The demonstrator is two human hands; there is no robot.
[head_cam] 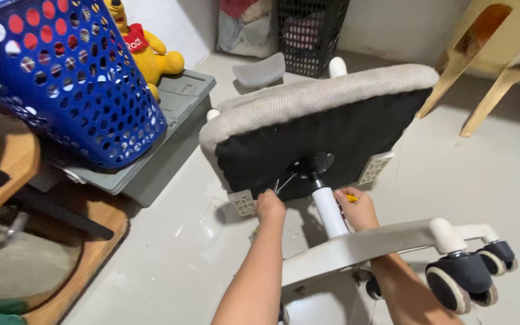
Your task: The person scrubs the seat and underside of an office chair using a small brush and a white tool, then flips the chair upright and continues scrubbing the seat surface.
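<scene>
Standing by, I see an office chair (326, 129) tipped on its side on the pale floor (170, 259), seat underside facing the person, white column (329, 210) running down to the base (380, 241).

The left hand (270, 206) is closed against the black underside at about 7 o'clock from the column's socket, near some thin wires; I cannot tell what it grips. The right hand (358, 209), at 4 o'clock, is curled around a small yellow-tipped tool (352, 197).

Risks, as I judge them: the tool could slip and jab the other hand, since both work close together; the chair might roll or tip, resting as it does on one edge.

Counting: one chair, two hands, two wheels (461, 280) clearly seen, one blue basket (73, 78), one black basket (308, 33), one yellow stuffed toy (145, 45).
</scene>
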